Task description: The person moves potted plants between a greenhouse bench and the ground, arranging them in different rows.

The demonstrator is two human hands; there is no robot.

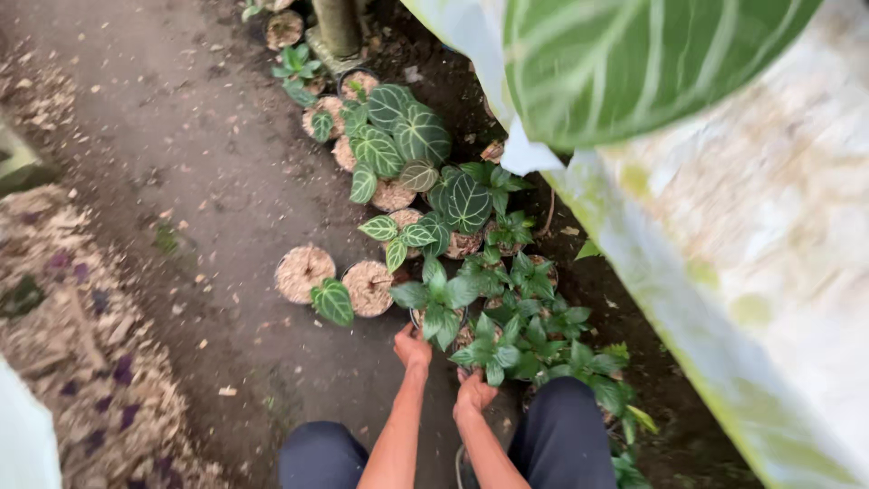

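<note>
Both knees (434, 453) are framing the left hand (413, 349) and right hand (473, 391), each gripping a small potted plant (438, 308); holding the pot low and level is keeping the soil in.

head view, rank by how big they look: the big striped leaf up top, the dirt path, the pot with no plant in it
1. dirt path
2. big striped leaf, enlarged by nearness to the camera
3. pot with no plant

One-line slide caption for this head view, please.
Crouched on a dirt path, a person's left hand and right hand reach a small potted plant in a row.
</note>
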